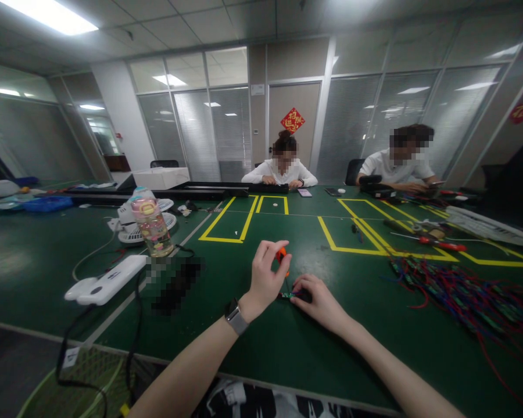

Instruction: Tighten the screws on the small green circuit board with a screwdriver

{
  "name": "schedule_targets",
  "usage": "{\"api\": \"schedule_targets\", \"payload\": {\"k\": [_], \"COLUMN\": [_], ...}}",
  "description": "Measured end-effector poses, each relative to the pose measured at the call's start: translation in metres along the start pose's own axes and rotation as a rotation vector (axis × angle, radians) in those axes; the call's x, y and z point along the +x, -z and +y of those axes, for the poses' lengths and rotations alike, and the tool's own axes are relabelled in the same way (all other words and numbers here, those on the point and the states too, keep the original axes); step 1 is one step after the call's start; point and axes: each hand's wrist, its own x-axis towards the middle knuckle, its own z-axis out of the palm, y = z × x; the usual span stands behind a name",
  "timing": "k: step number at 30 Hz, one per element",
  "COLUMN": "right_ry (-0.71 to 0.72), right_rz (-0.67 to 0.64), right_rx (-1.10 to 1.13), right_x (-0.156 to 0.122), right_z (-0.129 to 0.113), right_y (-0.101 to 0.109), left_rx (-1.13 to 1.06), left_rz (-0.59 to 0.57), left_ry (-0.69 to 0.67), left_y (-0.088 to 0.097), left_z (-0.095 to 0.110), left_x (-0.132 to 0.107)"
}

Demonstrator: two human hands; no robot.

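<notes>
Two-handed work at the near middle of the green bench. The left hand has its grip closed on an orange-handled tool, long axis steep, thin shaft running down toward a small circuit board below. The board lies roughly left to right; the right hand, nearer, meets its right end, though whether this grip pinches it cannot be told.

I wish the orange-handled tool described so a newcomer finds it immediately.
On the green table, find the foreground left hand, a watch at its wrist. It holds the orange-handled tool, pointing down at a small circuit board. Unlike the red-handled tool lying farther right, this one is orange and nearly upright.
</notes>
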Motion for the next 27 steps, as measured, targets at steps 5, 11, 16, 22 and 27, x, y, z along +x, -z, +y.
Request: {"api": "schedule_targets", "payload": {"k": [5, 11, 16, 22, 27], "right_ry": [0.005, 0.012, 0.013, 0.018, 0.017], "right_rz": [-0.004, 0.000, 0.000, 0.002, -0.012], "right_rx": [0.004, 0.012, 0.017, 0.011, 0.005], "right_x": [0.0002, 0.0009, 0.0006, 0.0003, 0.0004], "right_z": [0.0003, 0.0036, 0.0053, 0.0050, 0.0031], "right_y": [-0.0001, -0.0018, -0.0023, -0.0025, -0.0007], "left_rx": [-0.064, -0.015, -0.053, -0.004, -0.061], "left_rz": [-0.053, -0.005, -0.059, -0.012, -0.066], "left_ry": [0.015, 0.001, 0.016, -0.012, 0.005], "left_y": [0.0007, 0.0000, 0.0003, 0.0012, 0.0002], "left_z": [0.0021, 0.0017, 0.0026, 0.0025, 0.0023], "left_x": [0.0000, 0.0000, 0.0002, 0.0015, 0.0001]}}
